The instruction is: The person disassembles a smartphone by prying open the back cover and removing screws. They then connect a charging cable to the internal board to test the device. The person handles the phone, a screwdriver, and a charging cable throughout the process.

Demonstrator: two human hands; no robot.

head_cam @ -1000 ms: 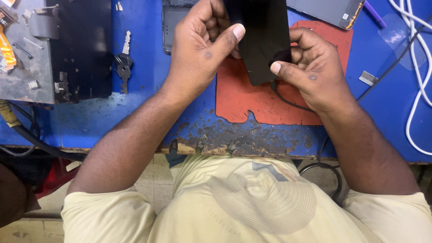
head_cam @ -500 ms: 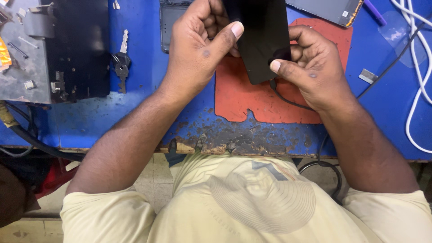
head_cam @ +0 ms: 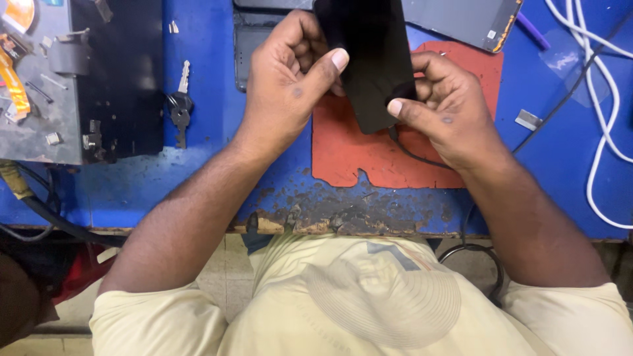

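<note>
I saw both hands holding a flat black panel (head_cam: 370, 62) above the red mat (head_cam: 369, 158) on the blue workbench (head_cam: 198, 178). The left hand (head_cam: 287, 82) was closed on the left edge of the panel, with the thumb pressed on its front face. The right hand (head_cam: 445, 109) gripped the lower right corner between thumb and fingers. A thin black cable (head_cam: 412, 153) ran from under that corner over the mat; whether it was joined to the panel I could not tell, because the fingers hid this place. To the left lay a bunch of keys (head_cam: 179, 105) beside a dark metal box (head_cam: 99, 79), and white cables (head_cam: 603, 86) lay far to the right.
</note>
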